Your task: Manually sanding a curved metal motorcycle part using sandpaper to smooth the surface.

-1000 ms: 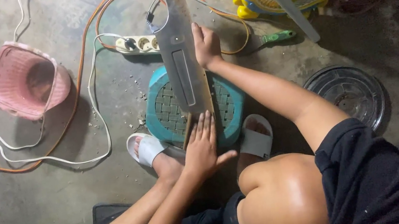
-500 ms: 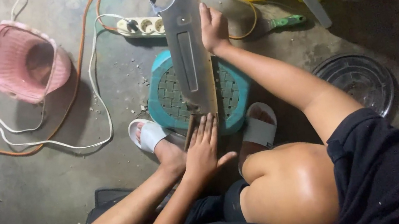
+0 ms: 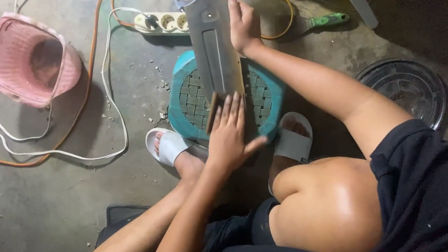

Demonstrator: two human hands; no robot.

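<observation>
At upper centre I see my left hand (image 3: pixel 230 134) pressing a brown block (image 3: pixel 214 110) flat-fingered against a long grey metal blade (image 3: pixel 214 43). My right hand (image 3: pixel 242 24) lies open on its edge, above a teal woven stool (image 3: pixel 187 99).

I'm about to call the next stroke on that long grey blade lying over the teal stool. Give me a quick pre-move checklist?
1. Grey blade rests across teal stool: ok.
2. Right hand flat against the blade's edge: ok.
3. Left hand presses a small brown block at the blade's near end: ok.
4. Feet in white sandals beside the stool: ok.
5. Power strip and orange cable close to the blade: not ok.
6. Stool steadiness: cannot tell.
</observation>
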